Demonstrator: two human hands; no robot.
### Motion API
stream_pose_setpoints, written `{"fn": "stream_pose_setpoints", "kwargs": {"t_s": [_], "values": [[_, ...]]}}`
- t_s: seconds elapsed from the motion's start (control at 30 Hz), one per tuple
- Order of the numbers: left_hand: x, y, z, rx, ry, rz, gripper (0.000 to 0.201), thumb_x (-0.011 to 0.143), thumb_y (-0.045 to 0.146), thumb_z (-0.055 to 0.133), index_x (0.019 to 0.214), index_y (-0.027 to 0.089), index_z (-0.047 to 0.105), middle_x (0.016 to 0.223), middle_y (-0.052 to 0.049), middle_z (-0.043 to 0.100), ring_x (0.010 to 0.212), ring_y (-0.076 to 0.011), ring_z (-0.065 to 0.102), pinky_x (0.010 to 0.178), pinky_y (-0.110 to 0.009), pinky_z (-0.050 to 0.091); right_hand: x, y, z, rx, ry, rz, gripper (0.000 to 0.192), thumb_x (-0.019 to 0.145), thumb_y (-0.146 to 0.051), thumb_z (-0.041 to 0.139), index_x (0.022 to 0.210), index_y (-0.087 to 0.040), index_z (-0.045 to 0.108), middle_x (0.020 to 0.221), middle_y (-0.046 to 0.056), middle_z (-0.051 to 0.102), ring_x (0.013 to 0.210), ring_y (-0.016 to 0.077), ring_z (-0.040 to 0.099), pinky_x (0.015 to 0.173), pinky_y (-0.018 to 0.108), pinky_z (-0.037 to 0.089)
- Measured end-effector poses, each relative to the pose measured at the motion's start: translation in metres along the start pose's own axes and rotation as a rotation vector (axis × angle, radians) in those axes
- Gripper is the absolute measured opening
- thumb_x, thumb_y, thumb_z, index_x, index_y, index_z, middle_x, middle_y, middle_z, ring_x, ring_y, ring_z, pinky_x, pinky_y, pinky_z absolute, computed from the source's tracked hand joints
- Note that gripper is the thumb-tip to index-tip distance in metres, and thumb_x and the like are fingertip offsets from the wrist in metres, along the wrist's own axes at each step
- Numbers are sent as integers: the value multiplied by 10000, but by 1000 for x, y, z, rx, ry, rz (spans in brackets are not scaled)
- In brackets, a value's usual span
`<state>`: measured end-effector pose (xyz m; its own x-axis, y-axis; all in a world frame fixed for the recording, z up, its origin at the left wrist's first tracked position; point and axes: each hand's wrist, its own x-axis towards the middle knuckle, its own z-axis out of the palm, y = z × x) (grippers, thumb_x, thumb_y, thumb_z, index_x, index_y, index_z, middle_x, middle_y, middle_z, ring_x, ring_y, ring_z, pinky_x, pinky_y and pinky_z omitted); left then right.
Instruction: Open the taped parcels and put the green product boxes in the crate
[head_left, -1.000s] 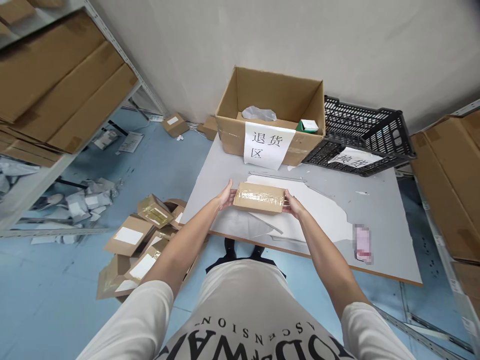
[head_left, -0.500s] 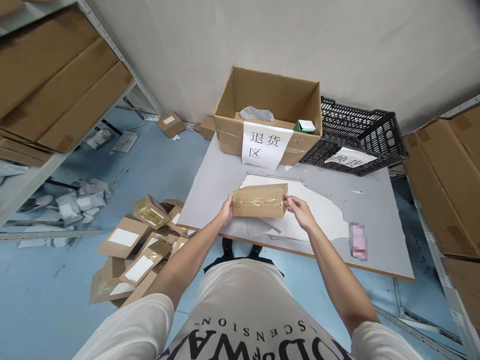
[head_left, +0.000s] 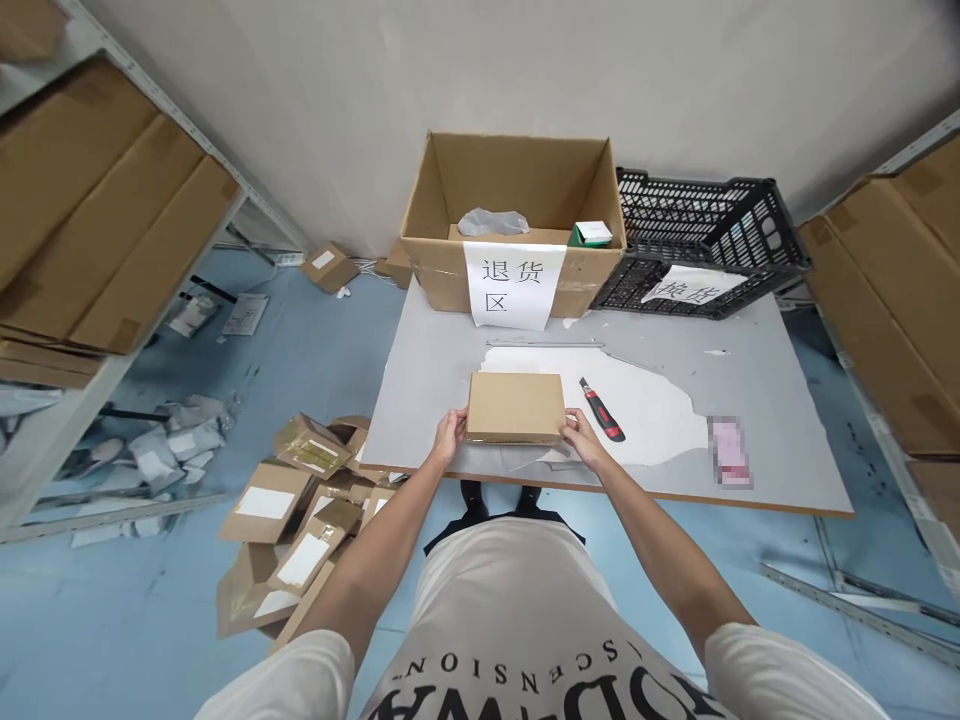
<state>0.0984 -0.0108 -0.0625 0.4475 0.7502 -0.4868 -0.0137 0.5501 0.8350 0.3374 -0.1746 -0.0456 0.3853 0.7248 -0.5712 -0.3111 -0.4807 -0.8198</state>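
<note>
Since the earlier frames, the small flat brown cardboard parcel (head_left: 515,406) has been turned over: its taped face no longer shows, and a plain brown face now looks up. It has come down to the near edge of the grey worktop (head_left: 765,400), where it seems to rest flat, though its underside is hidden and contact cannot be confirmed. A red-and-black utility knife (head_left: 601,409), which the parcel covered earlier, now lies uncovered on the white torn patch of the worktop, just beside the parcel's right end.

The left hand (head_left: 450,435) grips the parcel's left end, its fingers (head_left: 456,420) curled against the short side. The right hand (head_left: 583,439) holds the right end in the same way, fingers closed on the near right corner. Both hands are touching the cardboard.

At the far edge of the worktop stands a large open brown cardboard carton (head_left: 517,220) with a white paper sign of Chinese characters (head_left: 512,284) hanging on its front. Beside it to the right sits a black plastic lattice crate (head_left: 697,240). A small pink blurred object (head_left: 729,452) lies near the right front of the worktop. On the blue floor to the left lies a heap of small brown parcels (head_left: 300,520).
</note>
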Motion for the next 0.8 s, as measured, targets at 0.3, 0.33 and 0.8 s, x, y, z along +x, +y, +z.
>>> {"fn": "stream_pose_setpoints", "kwargs": {"t_s": [0.3,0.33,0.8], "values": [[21,34,-3,330,65,-296,649,806,706,388,1163,193,564,1350,-197,490,1283,-323,428,924,-448,421,19,-6,-21,-80,12,144,395,754,-529,576,1000,-221,554,1120,91,645,1075,229,578,858,381,467],[27,41,-1,359,60,-342,709,787,744,349,1169,187,565,1371,-210,461,1298,-338,402,915,-453,426,24,-13,-23,-100,18,180,430,762,-570,557,1004,-215,572,1154,114,629,1108,246,563,860,399,469],[17,56,22,228,16,-136,656,815,744,276,1130,247,566,1189,-109,621,1100,-253,578,812,-358,481,30,-40,4,-38,1,-46,272,802,-275,572,1060,-212,511,1041,73,677,933,180,635,851,359,503]]}}
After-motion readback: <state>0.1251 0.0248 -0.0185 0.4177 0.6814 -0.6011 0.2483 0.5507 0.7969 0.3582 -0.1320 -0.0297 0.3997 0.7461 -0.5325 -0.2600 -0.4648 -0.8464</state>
